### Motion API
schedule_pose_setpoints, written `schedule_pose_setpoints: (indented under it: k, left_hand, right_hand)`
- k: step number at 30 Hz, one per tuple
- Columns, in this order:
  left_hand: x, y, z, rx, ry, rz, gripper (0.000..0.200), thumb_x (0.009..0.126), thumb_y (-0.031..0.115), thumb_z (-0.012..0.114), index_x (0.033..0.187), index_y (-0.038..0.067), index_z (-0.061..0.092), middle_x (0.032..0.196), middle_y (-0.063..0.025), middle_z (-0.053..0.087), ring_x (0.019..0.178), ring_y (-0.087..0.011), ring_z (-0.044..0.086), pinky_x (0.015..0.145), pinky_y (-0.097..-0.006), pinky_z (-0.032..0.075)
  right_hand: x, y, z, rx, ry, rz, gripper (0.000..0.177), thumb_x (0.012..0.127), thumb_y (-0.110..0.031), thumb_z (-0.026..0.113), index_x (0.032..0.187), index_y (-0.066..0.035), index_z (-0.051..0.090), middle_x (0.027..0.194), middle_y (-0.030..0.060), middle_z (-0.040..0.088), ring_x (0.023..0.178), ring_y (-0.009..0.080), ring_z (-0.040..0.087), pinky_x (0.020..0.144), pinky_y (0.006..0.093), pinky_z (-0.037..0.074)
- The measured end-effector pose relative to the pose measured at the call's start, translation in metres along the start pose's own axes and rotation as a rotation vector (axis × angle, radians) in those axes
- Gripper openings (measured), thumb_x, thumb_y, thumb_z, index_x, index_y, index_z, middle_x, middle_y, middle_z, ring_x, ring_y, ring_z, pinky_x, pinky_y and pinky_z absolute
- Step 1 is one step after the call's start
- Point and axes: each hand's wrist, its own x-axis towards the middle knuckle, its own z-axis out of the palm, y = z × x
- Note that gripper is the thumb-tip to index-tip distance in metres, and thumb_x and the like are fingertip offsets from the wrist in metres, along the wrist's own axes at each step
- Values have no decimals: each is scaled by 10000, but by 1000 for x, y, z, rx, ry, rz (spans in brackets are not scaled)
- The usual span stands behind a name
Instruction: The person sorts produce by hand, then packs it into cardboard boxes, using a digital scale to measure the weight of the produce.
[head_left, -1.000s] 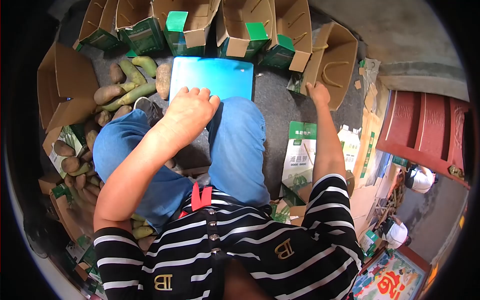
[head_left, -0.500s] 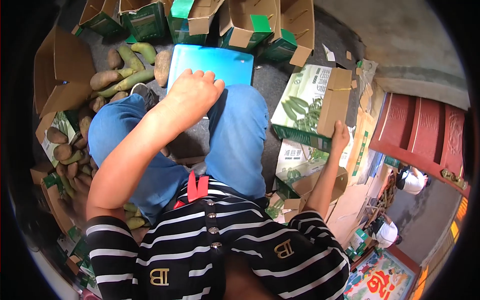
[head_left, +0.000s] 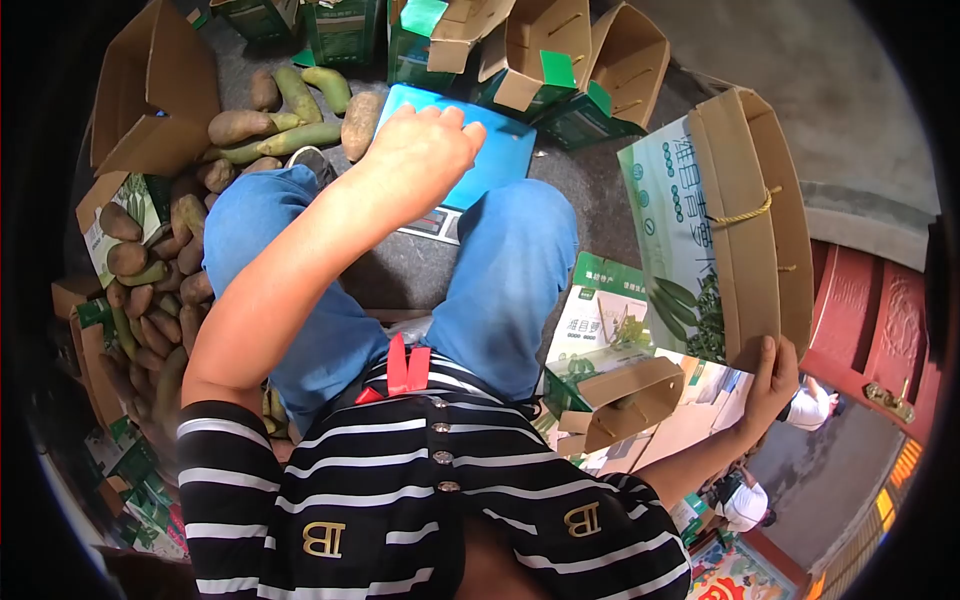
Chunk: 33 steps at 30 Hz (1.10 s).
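My left hand (head_left: 428,152) is curled into a fist, back of the hand up, over a blue-topped weighing scale (head_left: 510,160). Whether anything is inside its fingers is hidden. The scale's display panel shows between my knees. Out to the right, my right hand (head_left: 772,385) grips the lower edge of a cardboard carton (head_left: 735,240) with a cord handle and printed green vegetables. That carton is tilted and raised off the floor. To the left of the scale lie green and brown root vegetables (head_left: 300,135), with a larger heap (head_left: 150,320) beside my leg.
Open green cartons (head_left: 520,60) with cord handles stand in a row behind the scale. Another carton (head_left: 620,400) lies at my right side, and a brown box (head_left: 155,90) stands at the far left. Beyond a red door (head_left: 880,330) are two people (head_left: 745,505) in white tops.
My right hand has swung the carton outward to the right and up, turning it more upright. My left hand stays in a fist over the scale. The view has shifted slightly.
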Motion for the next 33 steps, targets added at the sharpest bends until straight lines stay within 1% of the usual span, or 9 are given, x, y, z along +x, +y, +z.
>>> schedule_pose_setpoints:
  k: [4,8,13,19,20,23,27,30,33]
  left_hand:
    - [-4,-6,4,3,61,-8,147,702,71,588,840,28,561,797,-130,586,761,-279,601,666,-398,461]
    - [-7,-9,3,6,9,-7,156,726,106,602,852,27,554,808,-135,583,786,-290,599,688,-398,464]
    - [-9,-8,5,30,-131,7,213,764,187,633,874,28,542,819,-131,580,811,-294,597,695,-406,465]
    - [-7,-5,6,53,-316,-82,225,729,157,611,939,77,595,902,-102,616,859,-260,610,742,-394,452]
    - [-4,-7,11,62,-394,-100,276,757,170,601,1018,80,594,986,-93,620,914,-262,603,805,-422,433]
    - [-7,-3,38,237,-396,-144,368,701,282,692,991,79,592,935,-89,610,915,-242,583,786,-390,417]
    - [-2,0,40,219,-556,-111,443,690,339,700,1043,96,590,1028,-84,579,989,-237,553,802,-397,415]
    - [-2,-2,37,307,-503,-144,389,723,304,667,1041,93,591,1024,-91,586,989,-245,560,781,-411,426]
    - [-2,-5,37,347,-436,-176,313,755,246,624,1026,92,592,1011,-99,599,982,-251,574,767,-427,433]
  right_hand:
    - [-4,-22,-13,26,-2,-15,160,894,-120,532,907,37,558,779,49,522,739,103,464,682,218,370]
    - [11,-44,-16,125,37,-154,110,848,-63,546,876,37,584,749,85,549,693,151,491,626,255,380]
    - [61,-102,27,130,-44,-549,90,749,-39,628,823,8,605,717,102,572,673,229,514,621,300,396]
    - [120,-157,119,189,-162,-943,136,754,-170,653,795,-49,605,700,72,576,662,250,544,625,338,418]
    - [124,-159,141,169,-154,-959,146,756,-184,650,788,-53,596,691,69,571,659,244,552,625,338,422]
    - [124,-155,203,160,-102,-1041,164,751,-212,649,760,-71,566,659,55,555,646,230,561,611,340,428]
    - [111,-129,255,120,-139,-986,146,767,-218,633,746,-90,566,664,45,559,648,229,562,617,345,432]
    - [107,-107,264,-77,-331,-930,166,784,-247,617,767,-84,590,683,54,565,685,248,570,664,360,440]
    - [105,-105,262,-12,-314,-829,196,797,-273,603,803,-78,612,709,72,576,731,273,575,709,374,445]
